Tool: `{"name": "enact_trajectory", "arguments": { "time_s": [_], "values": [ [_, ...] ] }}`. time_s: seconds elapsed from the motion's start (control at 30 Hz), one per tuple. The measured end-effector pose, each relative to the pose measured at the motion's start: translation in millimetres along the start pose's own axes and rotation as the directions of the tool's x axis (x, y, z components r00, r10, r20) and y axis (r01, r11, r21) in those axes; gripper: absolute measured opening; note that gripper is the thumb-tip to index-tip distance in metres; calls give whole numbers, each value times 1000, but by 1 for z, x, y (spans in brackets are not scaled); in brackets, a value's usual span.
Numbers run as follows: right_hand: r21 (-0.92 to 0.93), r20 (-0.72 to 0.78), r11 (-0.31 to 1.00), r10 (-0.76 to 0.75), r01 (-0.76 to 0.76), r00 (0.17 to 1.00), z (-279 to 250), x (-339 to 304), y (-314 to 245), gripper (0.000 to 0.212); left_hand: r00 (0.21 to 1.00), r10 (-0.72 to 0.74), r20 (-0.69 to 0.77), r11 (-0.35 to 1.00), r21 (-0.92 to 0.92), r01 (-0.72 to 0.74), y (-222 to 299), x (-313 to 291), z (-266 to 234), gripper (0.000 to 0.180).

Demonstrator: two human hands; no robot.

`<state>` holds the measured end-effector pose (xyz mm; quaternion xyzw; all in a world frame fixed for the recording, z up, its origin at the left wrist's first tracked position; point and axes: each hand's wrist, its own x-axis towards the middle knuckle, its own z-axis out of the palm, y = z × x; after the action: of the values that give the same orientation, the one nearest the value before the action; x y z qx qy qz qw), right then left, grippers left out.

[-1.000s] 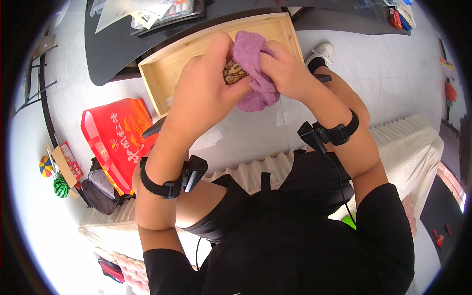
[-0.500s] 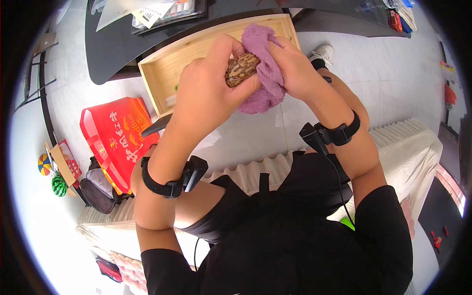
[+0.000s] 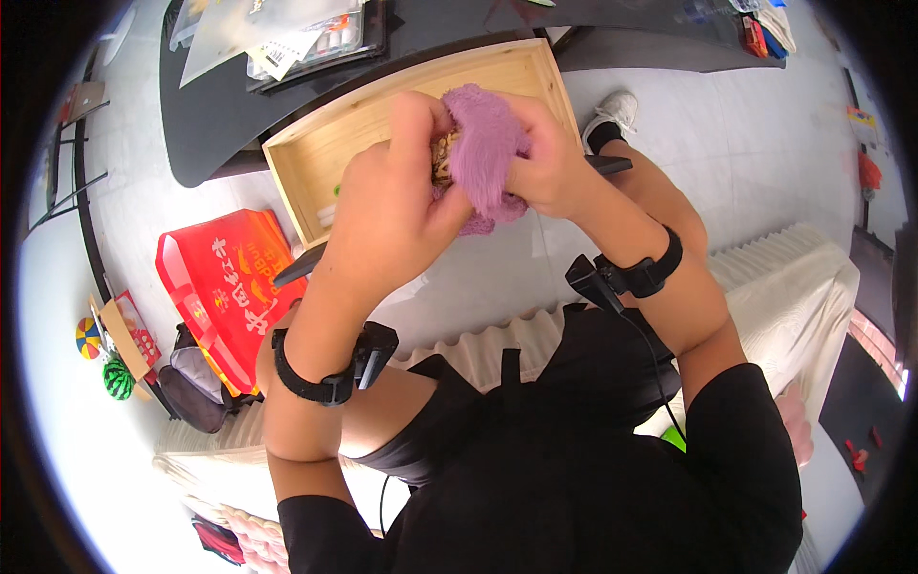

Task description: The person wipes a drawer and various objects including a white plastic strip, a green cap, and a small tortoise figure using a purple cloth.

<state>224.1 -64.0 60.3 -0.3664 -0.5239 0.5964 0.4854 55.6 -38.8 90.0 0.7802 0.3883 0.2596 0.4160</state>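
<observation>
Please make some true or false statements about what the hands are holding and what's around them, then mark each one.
1. The left hand grips a brown patterned object. True.
2. The right hand holds a cloth. True.
3. The cloth is yellow. False: it is purple.
4. The red bag is right of the right hand. False: it is left of the left hand.
5. A black strap goes around the left forearm. True.

Gap between purple cloth point(image 3: 485, 148) and shorts point(image 3: 598, 359) — black desk point(image 3: 210, 120) beyond
</observation>
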Motion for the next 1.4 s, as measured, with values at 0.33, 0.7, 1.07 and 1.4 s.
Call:
{"name": "enact_trajectory", "arguments": {
  "time_s": [0.33,0.7,1.07,1.4],
  "values": [
    [-256,-322,966,-44,-43,946,3,-10,2,23,976,-153,152,965,-190,181,13,-4,-1,32],
    [-593,-88,770,-351,234,932,-12,-16,22,20,978,-110,176,939,-303,160,10,-5,7,36],
    [-485,16,821,-336,301,942,-12,-4,-9,17,957,-167,237,925,-300,235,10,-9,9,35],
    [-3,-341,999,50,-54,939,2,-10,-24,27,886,-285,366,606,-647,462,38,-4,1,29]
  ]
}}
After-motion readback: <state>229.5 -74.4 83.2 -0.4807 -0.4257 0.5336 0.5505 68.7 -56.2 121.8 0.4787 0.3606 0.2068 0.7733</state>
